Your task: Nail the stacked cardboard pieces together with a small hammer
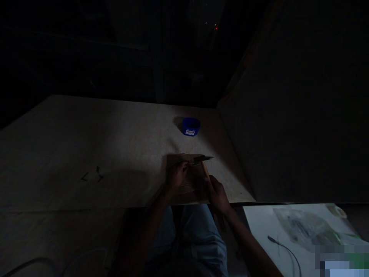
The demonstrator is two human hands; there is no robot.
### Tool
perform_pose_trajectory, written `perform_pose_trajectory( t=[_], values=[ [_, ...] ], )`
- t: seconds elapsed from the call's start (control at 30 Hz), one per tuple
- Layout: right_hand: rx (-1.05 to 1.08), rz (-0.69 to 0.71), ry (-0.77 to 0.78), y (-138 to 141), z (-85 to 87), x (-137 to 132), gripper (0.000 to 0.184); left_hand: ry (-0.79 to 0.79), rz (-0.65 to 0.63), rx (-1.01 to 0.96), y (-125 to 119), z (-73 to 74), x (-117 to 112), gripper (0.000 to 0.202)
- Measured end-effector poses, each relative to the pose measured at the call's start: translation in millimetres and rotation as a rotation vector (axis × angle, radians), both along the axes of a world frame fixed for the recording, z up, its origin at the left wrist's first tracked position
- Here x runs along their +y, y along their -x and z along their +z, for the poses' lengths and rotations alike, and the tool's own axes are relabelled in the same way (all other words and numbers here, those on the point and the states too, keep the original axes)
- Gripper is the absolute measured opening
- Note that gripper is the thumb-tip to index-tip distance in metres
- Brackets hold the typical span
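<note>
My right hand [218,194] is closed around the light wooden handle of a hammer [205,170]. Its dark head, tapering to a point on the right, lies across the far end of the handle. To the left of it, my left hand [177,177] is closed over a brown cardboard-like piece [190,182] at the table's front edge. Something thin and dark is at its fingertips, too dim to name. Beyond both hands stands a blue plastic container [190,127] with a white label.
Small dark bent pieces [92,176] lie on the pale wooden table [123,130] to the left. A dark upright panel [294,115] borders the right side. Lower right, a white surface [259,219] bears a clear plastic bag [305,225] and a cable [288,250]. The light is dim.
</note>
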State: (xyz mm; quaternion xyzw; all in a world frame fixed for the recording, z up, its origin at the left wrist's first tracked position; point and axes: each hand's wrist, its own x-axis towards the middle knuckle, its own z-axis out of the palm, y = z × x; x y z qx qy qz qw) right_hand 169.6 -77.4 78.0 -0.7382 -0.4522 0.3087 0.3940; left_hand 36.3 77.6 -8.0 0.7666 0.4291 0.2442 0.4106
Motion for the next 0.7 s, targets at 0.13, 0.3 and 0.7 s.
perform_pose_trajectory(
  t=[0.13,0.3,0.7],
  values=[
    [0.100,-0.105,-0.029,4.4,-3.6,-10.0,0.051,-0.005,-0.015,0.024,0.0,-0.1,-2.5,0.038],
    [0.204,-0.213,-0.025,13.8,-8.5,-23.8,0.053,-0.112,0.011,-0.017,14.5,4.4,-4.6,0.044],
    [0.548,-0.332,-0.003,48.4,-17.9,-64.3,0.057,-0.336,0.833,0.307,267.6,-14.0,12.2,0.041]
  ],
)
